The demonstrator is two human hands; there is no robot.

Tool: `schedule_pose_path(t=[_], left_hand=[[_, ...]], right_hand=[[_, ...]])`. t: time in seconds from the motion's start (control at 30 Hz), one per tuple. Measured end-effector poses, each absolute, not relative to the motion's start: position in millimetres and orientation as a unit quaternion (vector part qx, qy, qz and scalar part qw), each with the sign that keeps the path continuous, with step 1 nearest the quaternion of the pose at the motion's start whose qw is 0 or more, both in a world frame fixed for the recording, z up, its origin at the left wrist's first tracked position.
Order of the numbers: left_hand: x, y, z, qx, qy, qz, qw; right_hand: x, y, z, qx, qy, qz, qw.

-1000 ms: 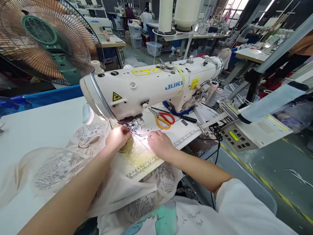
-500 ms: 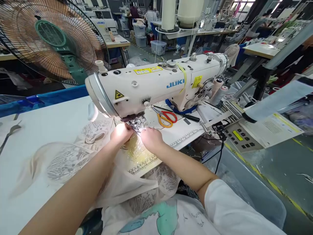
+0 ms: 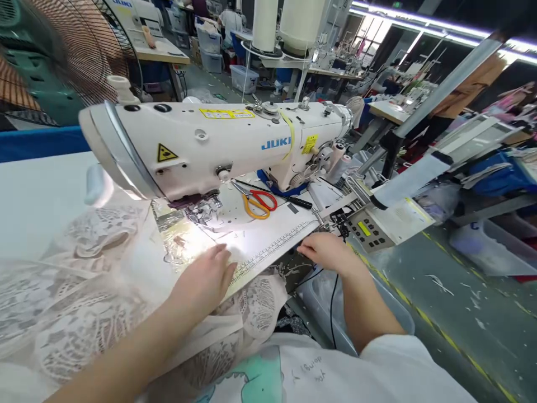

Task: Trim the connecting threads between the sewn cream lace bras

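Observation:
My left hand [image 3: 205,278] rests low over the front of the sewing machine's bed, thumb apart from the fingers, nothing visible in it. Past the bed's front edge, above a bin, hovers my right hand [image 3: 326,253], its fingers curled together; whatever they hold, if anything, is too small to make out. Pale lace fabric [image 3: 90,296] is heaped left of the needle area and drapes down toward my lap. The white sewing machine [image 3: 235,140] stands before me. Scissors [image 3: 257,204] with red and orange handles lie under its arm, beside a black-handled screwdriver [image 3: 300,202].
A printed ruler strip [image 3: 272,246] runs along the bed's front edge. The grey plastic bin [image 3: 405,313] stands below at right, near a control panel [image 3: 369,230]. A large fan [image 3: 62,56] stands at the back left. Thread cones [image 3: 265,28] rise behind the machine.
My hands were together at the needle area and have parted. The right has swung right, past the bed's edge; the left has drawn back toward me. The view has turned right.

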State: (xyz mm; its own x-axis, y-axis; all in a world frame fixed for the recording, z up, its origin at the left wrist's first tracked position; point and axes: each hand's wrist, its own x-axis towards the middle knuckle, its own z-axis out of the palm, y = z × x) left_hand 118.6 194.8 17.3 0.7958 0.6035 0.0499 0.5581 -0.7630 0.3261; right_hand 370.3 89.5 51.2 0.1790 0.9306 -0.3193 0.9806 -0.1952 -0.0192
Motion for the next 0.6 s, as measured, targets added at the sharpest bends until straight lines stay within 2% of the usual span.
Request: schedule_pose_path(t=[0.13,0.27,0.37,0.47,0.6], left_hand=[[162,186,-7,0.944,0.294,0.103,0.106],[185,147,-10,0.979,0.12,0.095,0.135],[161,128,3,0.981,0.05,0.095,0.16],[99,134,17,0.979,0.093,0.113,0.14],[-1,151,19,0.944,0.307,0.106,0.047]], right_hand=[[370,122,48,0.823,0.563,-0.051,0.056],[375,159,34,0.86,0.508,-0.007,0.048],[378,169,23,0.87,0.489,-0.002,0.058],[389,171,13,0.869,0.49,-0.026,0.063],[408,177,0,0.863,0.498,-0.072,0.05]])
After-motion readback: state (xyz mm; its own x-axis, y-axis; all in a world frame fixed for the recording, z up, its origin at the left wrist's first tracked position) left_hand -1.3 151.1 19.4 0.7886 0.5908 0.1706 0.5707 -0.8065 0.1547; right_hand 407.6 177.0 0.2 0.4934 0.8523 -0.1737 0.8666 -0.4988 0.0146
